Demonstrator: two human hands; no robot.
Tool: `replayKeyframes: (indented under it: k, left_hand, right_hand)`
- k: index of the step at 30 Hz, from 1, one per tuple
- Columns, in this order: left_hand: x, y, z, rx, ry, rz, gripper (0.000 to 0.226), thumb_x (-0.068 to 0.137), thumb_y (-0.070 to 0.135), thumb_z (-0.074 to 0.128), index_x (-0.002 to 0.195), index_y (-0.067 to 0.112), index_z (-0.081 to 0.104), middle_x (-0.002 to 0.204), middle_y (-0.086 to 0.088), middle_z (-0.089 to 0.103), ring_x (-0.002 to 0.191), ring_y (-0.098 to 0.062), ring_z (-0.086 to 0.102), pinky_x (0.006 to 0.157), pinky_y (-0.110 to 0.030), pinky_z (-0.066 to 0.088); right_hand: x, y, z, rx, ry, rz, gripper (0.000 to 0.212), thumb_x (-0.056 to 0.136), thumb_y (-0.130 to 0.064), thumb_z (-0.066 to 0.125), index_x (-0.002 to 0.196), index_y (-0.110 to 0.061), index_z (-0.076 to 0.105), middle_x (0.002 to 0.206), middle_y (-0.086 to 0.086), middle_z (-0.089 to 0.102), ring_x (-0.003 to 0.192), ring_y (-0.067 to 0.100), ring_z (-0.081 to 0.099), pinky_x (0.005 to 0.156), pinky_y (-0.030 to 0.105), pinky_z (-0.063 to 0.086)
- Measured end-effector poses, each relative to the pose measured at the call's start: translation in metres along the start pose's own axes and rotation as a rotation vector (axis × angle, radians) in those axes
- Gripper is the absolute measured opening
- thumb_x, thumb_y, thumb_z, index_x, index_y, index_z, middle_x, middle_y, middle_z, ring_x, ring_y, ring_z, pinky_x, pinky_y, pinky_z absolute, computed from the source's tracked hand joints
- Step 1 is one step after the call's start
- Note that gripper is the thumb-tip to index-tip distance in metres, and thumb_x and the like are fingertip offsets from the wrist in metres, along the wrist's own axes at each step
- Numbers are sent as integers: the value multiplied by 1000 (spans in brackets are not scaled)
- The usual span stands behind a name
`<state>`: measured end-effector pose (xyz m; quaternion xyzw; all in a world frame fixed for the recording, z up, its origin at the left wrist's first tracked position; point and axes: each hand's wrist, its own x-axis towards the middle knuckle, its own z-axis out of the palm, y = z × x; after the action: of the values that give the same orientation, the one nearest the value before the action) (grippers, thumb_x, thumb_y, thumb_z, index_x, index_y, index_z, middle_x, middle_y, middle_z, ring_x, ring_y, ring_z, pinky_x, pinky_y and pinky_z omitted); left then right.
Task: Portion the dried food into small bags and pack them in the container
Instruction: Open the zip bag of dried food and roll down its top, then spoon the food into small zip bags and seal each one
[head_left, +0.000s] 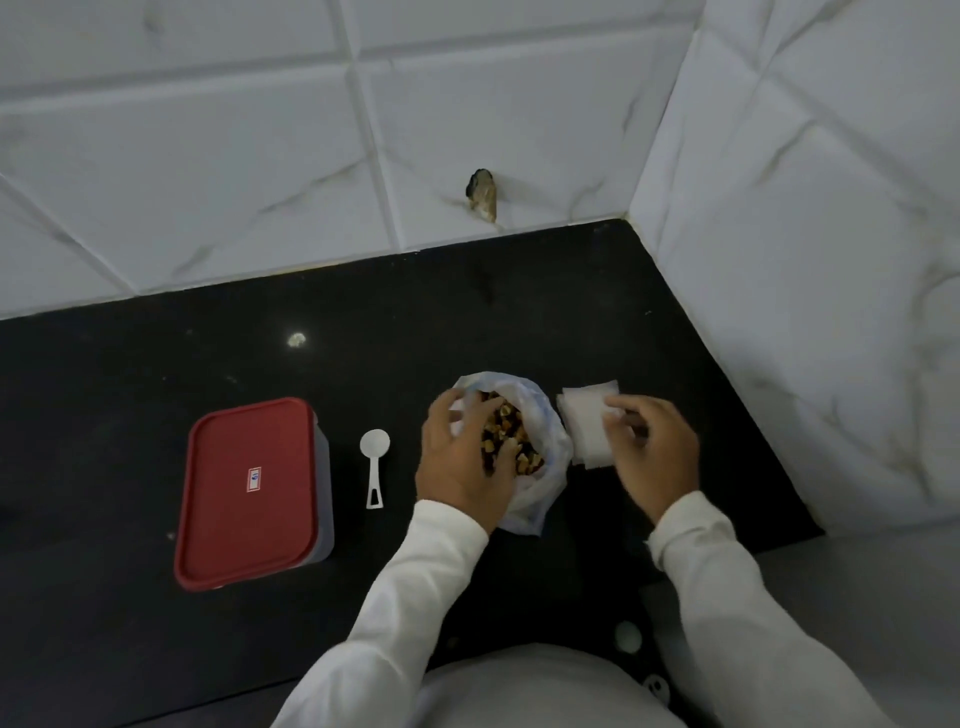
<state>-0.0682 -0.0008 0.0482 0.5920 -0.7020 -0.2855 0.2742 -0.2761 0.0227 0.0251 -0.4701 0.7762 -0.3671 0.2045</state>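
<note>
Black countertop (363, 353) filled the corner. Nearest, the left hand (462, 467) gripped the left rim of the dried-food bag (548, 421); right of that bag the right hand (654, 452) pinched a small bag (614, 413) atop the stack (587, 439). Left of the bag lay a spoon (374, 447), then the lidded container (249, 493).

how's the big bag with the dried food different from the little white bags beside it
The big bag is open, crumpled and bulging with brown dried food; the small bags lie flat and look empty. The big bag is a single translucent one; the small bags are white, in an overlapping pile. The left hand holds the big bag's mouth; the right hand pinches the small bags. Both sit on the black counter.
</note>
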Motion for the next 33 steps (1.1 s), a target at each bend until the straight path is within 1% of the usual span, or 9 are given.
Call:
replayKeyframes:
  k: [3, 5, 7, 10, 14, 21, 25, 29, 33]
  left_hand:
    - [-1, 35, 25, -166, -48, 107, 31, 92, 15, 63, 122, 21, 63, 129, 0, 57, 118, -13, 53, 101, -28, 46]
    - [-3, 54, 47, -307, -212, 3, 39, 95, 10, 58, 131, 25, 56, 133, 2, 56, 121, -7, 53, 100, -19, 45]
    - [-3, 66, 73, -377, -328, -110, 50, 97, 7, 54, 143, 24, 46, 145, 0, 48, 133, -12, 47, 107, -26, 44]
    - [0, 72, 107, -187, -431, -184, 60, 99, 15, 49, 154, 27, 29, 163, -2, 24, 151, -22, 19, 122, -43, 24]
    - [2, 76, 123, -89, -546, -284, 62, 100, 23, 45, 155, 35, 20, 167, -4, 2, 153, -29, 3, 122, -46, 16]
    - [3, 78, 128, -85, -516, -332, 56, 100, 21, 47, 151, 34, 28, 165, -4, 9, 151, -31, 15, 118, -45, 25]
    - [3, 81, 130, -108, -487, -331, 52, 100, 19, 47, 148, 34, 34, 165, -2, 12, 150, -30, 19, 117, -42, 26]
    - [5, 84, 129, -123, -461, -303, 49, 100, 17, 48, 145, 33, 38, 162, -2, 19, 146, -28, 29, 112, -35, 33]
    - [6, 85, 127, -146, -446, -281, 44, 99, 17, 49, 139, 33, 44, 160, -1, 24, 147, -25, 27, 115, -35, 28]
  right_hand:
    - [11, 25, -10, -66, -1, 132, 27, 89, -16, 67, 116, -16, 64, 118, 6, 61, 98, 15, 61, 82, 24, 47]
    - [17, 34, -9, -97, -39, 207, 33, 88, -15, 69, 120, -15, 63, 120, 6, 61, 96, 12, 58, 83, 24, 46]
    - [23, 39, -6, -102, -87, 258, 38, 88, -17, 69, 124, -15, 60, 123, 6, 60, 99, 13, 56, 85, 24, 45]
    - [28, 43, -3, -98, -185, 301, 45, 90, -23, 66, 132, -13, 54, 129, 7, 56, 110, 19, 58, 89, 28, 45]
    - [33, 51, -1, -68, -257, 325, 48, 90, -24, 66, 135, -14, 52, 131, 6, 57, 113, 20, 58, 91, 29, 45]
    - [37, 56, -6, 25, -304, 352, 36, 91, -21, 65, 126, -17, 58, 123, 1, 62, 111, 17, 59, 86, 26, 43]
    - [39, 60, -6, 40, -271, 351, 27, 91, -20, 65, 117, -17, 62, 115, 1, 66, 96, 11, 59, 82, 24, 45]
    - [41, 64, -8, 71, -241, 374, 22, 92, -23, 64, 114, -18, 64, 108, -2, 66, 93, 10, 59, 77, 22, 44]
    - [44, 67, -12, 105, -212, 398, 17, 91, -26, 65, 107, -21, 65, 104, -4, 66, 92, 10, 60, 80, 25, 44]
